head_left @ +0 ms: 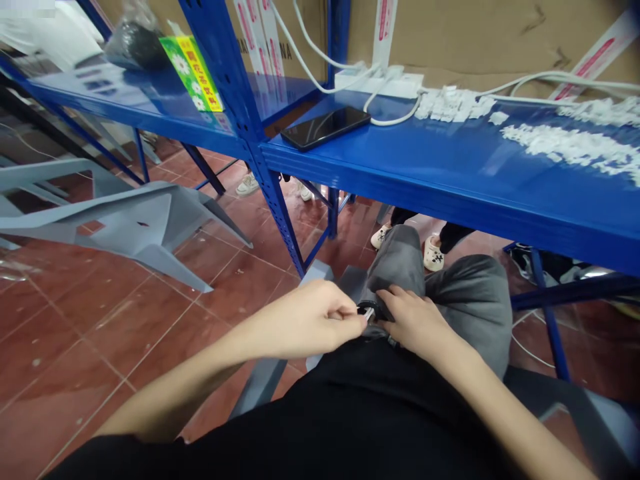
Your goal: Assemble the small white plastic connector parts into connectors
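Note:
My left hand [320, 319] is closed in a pinch at the upper left thigh of my grey trousers [470, 313]. Between its thumb and forefinger shows a small whitish strip [369, 313], too small to name, beside a dark curved edge. My right hand [413, 317] lies on the trousers just to the right, its fingers spread and slightly bent over the cloth near that dark edge. Part of its thumb side is hard to make out. Both hands are below the front edge of the blue table [440, 193].
A black phone [327, 128] lies on the table near a white power strip [380, 83] with cables. Small white pieces [575, 147] are heaped to the right. Grey plastic chairs [165, 213] stand left. Another person's shoes [433, 255] show under the table.

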Demonstrator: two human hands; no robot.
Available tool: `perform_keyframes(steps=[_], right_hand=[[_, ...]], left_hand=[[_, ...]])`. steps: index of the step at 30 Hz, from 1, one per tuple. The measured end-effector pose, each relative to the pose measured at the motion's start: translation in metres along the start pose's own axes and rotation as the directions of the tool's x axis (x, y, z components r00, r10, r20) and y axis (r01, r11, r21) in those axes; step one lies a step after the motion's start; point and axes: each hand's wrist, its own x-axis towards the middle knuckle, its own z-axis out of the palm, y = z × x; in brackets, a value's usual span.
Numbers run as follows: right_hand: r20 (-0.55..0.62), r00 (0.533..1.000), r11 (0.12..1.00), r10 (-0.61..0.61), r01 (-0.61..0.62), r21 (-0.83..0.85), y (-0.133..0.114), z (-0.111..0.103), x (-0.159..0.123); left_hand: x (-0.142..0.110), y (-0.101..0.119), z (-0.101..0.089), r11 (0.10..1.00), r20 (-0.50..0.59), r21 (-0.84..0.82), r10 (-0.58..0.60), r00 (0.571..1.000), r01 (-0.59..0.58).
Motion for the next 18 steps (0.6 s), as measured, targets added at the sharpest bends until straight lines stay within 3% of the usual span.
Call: perform_keyframes(steps=[7, 10, 13, 18], right_hand=[[0.005, 0.988, 0.966, -0.157, 0.153, 0.208, 0.022, -0.002, -0.003], [-0.079, 0.989, 0.955, -0.129, 0.145, 0.260, 0.034, -0.015, -0.008], [-0.210, 0.971, 0.944, -0.117, 0.174, 0.281, 0.027, -0.027, -0.011], [-0.268, 0.903, 0.860, -0.336, 0.410, 0.305, -0.002, -0.008, -0.008]], left_hand=[[-0.023, -0.034, -0.010, 0.999, 0.102, 0.039, 0.021, 0.995, -0.026], [-0.033, -0.041, -0.012, 0.998, 0.085, -0.020, 0.062, 0.994, -0.061], [-0.039, -0.034, -0.016, 0.978, 0.063, -0.146, 0.159, 0.985, -0.149], [-0.042, -0.005, -0.012, 0.908, -0.030, -0.344, 0.242, 0.970, -0.237]])
